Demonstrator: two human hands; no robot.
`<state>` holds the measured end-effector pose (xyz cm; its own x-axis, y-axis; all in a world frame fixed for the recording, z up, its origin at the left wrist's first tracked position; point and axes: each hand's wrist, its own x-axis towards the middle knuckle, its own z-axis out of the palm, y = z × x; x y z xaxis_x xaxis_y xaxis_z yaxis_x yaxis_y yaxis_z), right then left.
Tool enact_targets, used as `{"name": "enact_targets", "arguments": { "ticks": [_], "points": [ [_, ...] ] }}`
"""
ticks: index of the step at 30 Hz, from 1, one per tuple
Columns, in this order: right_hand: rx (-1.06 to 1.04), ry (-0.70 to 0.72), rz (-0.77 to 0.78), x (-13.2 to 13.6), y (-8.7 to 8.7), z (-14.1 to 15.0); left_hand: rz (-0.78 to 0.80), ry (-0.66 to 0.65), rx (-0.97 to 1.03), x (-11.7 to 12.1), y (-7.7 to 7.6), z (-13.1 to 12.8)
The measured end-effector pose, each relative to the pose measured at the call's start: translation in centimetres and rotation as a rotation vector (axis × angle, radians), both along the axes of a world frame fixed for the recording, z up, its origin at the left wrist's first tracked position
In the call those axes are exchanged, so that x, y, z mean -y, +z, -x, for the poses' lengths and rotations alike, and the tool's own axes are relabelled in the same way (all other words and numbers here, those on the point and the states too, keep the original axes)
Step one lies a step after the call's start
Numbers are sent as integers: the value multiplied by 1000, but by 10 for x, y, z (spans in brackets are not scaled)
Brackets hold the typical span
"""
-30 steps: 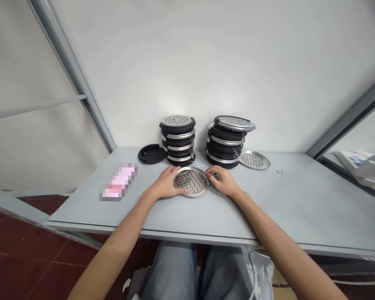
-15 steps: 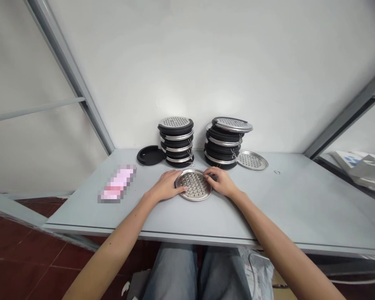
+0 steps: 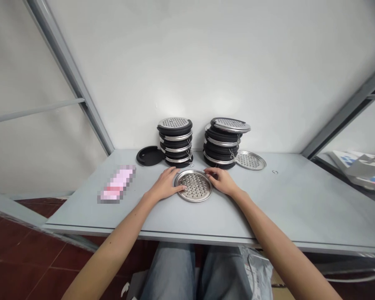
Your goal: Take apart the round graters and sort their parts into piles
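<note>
Perforated steel disc has shifted slightly right; your left hand and right hand rest spread against its rim, not pinching. Pink packet: writing pixelated, unreadable.

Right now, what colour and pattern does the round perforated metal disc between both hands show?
The silver disc shows rows of small holes; best in the head view.
</note>
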<state>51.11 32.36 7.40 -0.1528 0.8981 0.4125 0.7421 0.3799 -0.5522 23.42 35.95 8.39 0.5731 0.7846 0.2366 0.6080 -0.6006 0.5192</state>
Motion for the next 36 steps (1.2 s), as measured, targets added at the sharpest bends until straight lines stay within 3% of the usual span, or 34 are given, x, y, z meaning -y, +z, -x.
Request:
{"name": "enact_targets", "arguments": {
  "ticks": [6, 13, 15, 17, 20, 22, 24, 26, 30, 32, 36],
  "points": [
    [3, 95, 22, 2, 5, -1, -32, 91, -32, -6, -4, 1],
    [-114, -7, 104, 4, 5, -7, -48, 84, -59, -12, -1, 7],
    [-172, -71, 59, 5, 7, -14, -47, 66, -54, -12, -1, 8],
    [-227, -252, -98, 6, 9, -26, -45, 58, -48, -11, -1, 8],
    [-307, -713, -426, 7, 9, -56, -32, 16, -27, -8, 1, 8],
    [-298, -975, -493, 7, 7, -81, -2, -60, -8, -6, 5, 7],
    [-229, -1161, -369, 9, 3, -105, 33, -166, -1, -4, 9, 7],
    [-164, -1237, -101, 11, -2, -123, 55, -245, -8, -2, 13, 7],
    [11, -1135, 320, 15, -9, -134, 61, -271, -44, 0, 17, 6],
    [90, -1095, 400, 16, -9, -131, 53, -268, -60, 1, 17, 6],
    [175, -1123, 417, 18, -1, -128, 46, -262, -69, 0, 14, 7]
  ]
}}
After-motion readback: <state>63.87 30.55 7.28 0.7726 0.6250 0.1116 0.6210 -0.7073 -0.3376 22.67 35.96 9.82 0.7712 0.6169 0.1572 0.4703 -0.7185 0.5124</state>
